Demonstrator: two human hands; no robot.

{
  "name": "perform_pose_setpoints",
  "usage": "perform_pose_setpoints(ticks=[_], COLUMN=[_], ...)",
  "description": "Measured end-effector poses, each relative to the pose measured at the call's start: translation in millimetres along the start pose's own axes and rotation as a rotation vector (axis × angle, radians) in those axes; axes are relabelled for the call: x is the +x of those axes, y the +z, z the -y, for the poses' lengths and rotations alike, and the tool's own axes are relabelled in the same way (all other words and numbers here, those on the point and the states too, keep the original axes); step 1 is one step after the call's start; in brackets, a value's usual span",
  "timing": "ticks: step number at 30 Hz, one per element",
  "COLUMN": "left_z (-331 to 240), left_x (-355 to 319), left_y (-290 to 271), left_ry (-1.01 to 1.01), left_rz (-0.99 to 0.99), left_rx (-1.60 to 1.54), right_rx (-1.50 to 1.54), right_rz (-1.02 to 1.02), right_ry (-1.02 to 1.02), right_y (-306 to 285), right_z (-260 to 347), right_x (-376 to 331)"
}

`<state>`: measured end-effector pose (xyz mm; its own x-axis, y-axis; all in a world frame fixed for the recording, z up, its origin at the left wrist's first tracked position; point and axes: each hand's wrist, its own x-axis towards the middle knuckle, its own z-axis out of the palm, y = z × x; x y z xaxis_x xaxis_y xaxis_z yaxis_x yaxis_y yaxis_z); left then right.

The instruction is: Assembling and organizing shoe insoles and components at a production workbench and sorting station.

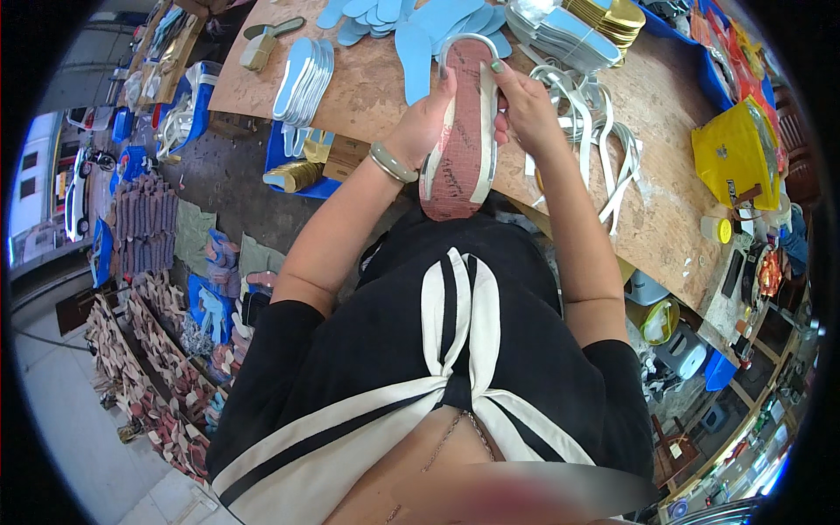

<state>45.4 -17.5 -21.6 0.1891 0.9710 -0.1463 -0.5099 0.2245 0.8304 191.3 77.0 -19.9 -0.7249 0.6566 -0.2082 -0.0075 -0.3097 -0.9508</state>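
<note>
A shoe insole (461, 140) with a reddish-brown underside and a pale strip around its edge stands almost upright before me, above the near edge of the table. My left hand (420, 122) grips its left edge with the fingers partly behind it. On the other side, my right hand (528, 107) pinches the upper right edge, thumb near the rounded top. Loose white strips (604, 140) trail over the table beside my right forearm. Just behind the held insole lies a light blue insole piece (413, 66), with several more blue pieces (455, 17) heaped farther back.
The wooden table (674, 131) carries a stack of white-edged insoles (304, 80) at left and another stack (564, 39) at the back. A yellow bag (735, 153) stands at the right. Blue crates (328, 185) sit below the left edge; shoe parts (153, 350) pile on the floor.
</note>
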Motion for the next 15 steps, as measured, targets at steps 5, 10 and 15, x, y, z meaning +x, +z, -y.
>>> perform_pose_setpoints(ticks=[5, 10, 15], left_z=[9, 8, -1], left_x=[1, 5, 3], left_y=[-21, -32, -48], left_ry=[-0.063, -0.073, -0.053], left_rz=[-0.178, -0.143, -0.247], left_rx=[0.147, 0.099, 0.352], right_rx=[-0.063, 0.016, -0.208], right_rz=[0.033, 0.275, -0.273], right_ry=[-0.136, -0.016, -0.21], right_y=[15, -1, 0], right_z=[-26, -26, -24], right_x=[0, 16, 45])
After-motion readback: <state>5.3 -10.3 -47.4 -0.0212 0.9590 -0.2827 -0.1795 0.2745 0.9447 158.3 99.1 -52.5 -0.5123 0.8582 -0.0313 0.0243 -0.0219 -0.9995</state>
